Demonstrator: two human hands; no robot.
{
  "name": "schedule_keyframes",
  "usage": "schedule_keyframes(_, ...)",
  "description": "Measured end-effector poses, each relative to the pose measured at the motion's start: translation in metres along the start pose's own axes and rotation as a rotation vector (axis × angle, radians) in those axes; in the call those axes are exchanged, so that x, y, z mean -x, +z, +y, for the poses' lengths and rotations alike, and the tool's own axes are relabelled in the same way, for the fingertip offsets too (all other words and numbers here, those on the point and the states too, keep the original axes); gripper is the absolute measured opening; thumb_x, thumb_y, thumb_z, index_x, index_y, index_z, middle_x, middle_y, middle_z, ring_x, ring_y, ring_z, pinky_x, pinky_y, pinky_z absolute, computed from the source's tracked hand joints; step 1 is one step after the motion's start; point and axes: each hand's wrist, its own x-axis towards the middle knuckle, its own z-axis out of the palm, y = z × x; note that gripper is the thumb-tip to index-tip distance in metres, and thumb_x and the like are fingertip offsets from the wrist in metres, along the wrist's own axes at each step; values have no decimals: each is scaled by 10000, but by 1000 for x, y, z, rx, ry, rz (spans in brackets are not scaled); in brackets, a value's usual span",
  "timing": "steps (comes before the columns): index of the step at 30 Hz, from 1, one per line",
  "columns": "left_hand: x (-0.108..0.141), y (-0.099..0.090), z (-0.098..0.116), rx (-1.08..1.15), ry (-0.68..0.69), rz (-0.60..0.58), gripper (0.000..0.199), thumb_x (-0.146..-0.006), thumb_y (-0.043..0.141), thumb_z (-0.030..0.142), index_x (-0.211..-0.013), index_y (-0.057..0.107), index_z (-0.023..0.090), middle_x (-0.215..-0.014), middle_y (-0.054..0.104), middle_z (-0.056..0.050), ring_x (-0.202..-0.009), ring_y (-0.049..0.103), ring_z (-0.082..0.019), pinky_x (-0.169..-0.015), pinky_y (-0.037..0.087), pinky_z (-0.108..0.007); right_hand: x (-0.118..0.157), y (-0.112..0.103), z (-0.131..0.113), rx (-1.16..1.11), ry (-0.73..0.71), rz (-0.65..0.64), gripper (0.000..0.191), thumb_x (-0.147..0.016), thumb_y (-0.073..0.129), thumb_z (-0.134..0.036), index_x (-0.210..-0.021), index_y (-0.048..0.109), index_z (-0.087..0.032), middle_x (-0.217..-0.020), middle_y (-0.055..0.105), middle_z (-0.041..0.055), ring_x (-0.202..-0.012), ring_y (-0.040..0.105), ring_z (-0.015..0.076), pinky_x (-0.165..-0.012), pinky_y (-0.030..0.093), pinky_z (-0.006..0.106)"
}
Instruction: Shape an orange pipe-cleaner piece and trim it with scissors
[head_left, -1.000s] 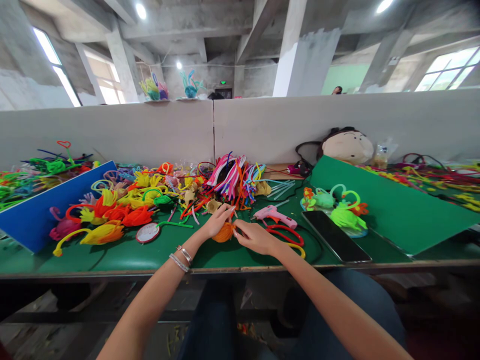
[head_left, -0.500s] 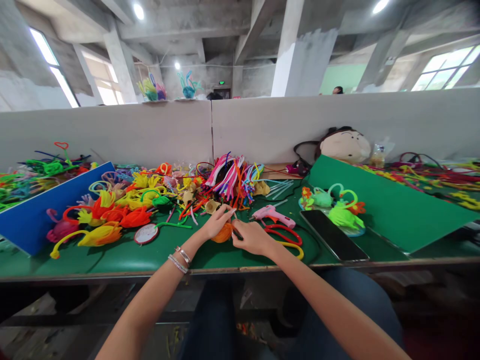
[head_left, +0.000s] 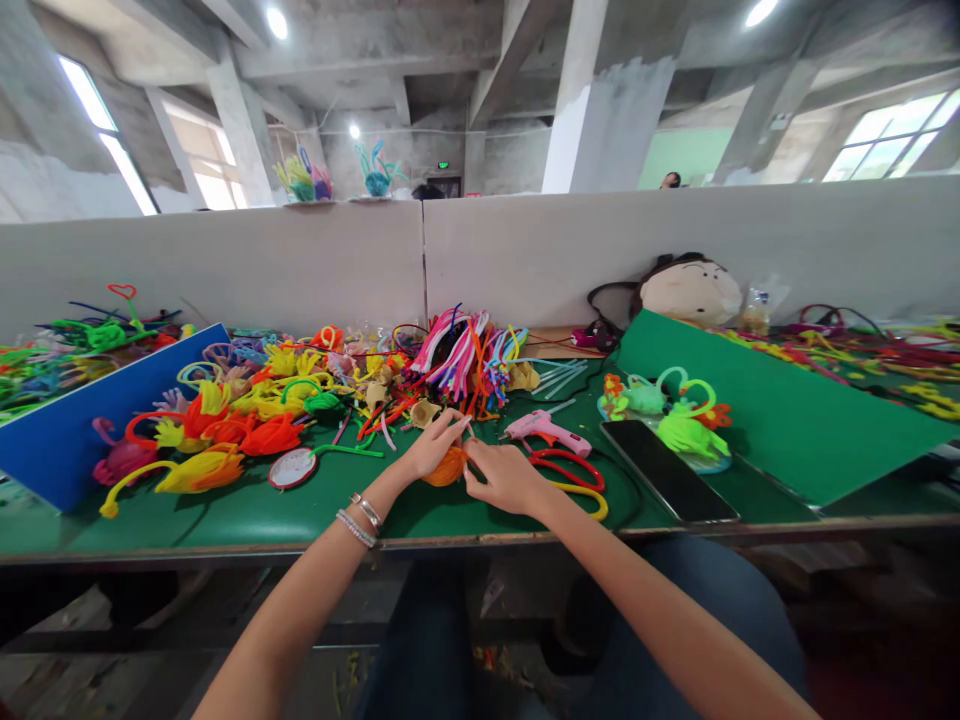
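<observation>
One orange fuzzy piece (head_left: 445, 469) is lying between your two hands, near the front edge of the green tabletop (head_left: 277, 520). Your left hand (head_left: 436, 447) is curving over its top, holding it with fingers close together; your right hand (head_left: 504, 475) is pinching narrowly at its right side, though the fingertip detail is too small to tell. Just right of your right hand, a red loop (head_left: 568, 453) and a yellow loop (head_left: 601, 504) are lying, with a pink glue gun (head_left: 559, 432) resting beyond. Farther right, a black phone (head_left: 667, 472) is lying flat. To your left, a white red-rimmed disc (head_left: 292, 467) is resting near a yellow-orange swan figure (head_left: 201, 471). Beyond your hands, a bundle of colored stems (head_left: 459, 358) is fanning out before a grey partition (head_left: 525, 255).
</observation>
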Motion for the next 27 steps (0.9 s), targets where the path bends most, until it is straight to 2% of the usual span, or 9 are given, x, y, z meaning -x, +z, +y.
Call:
schedule_keyframes(13,0,0,0,26,-25,-22,266,-819,382,429,-838,456,174,-526,434,51,-503,443,-88,-539,364,-219,1,-6,1,-34,-15,-50,186,-790,355,-266,-896,460,-155,-751,560,43,-644,520,160,-545,288,252)
schedule_keyframes(27,1,-1,0,26,-19,-30,276,-817,383,436,-853,462,174,-526,439,54,-500,442,-86,-547,373,-225,1,-10,0,-48,-26,-39,157,-799,353,-256,-869,459,-164,-752,562,36,-641,522,155,-537,280,252)
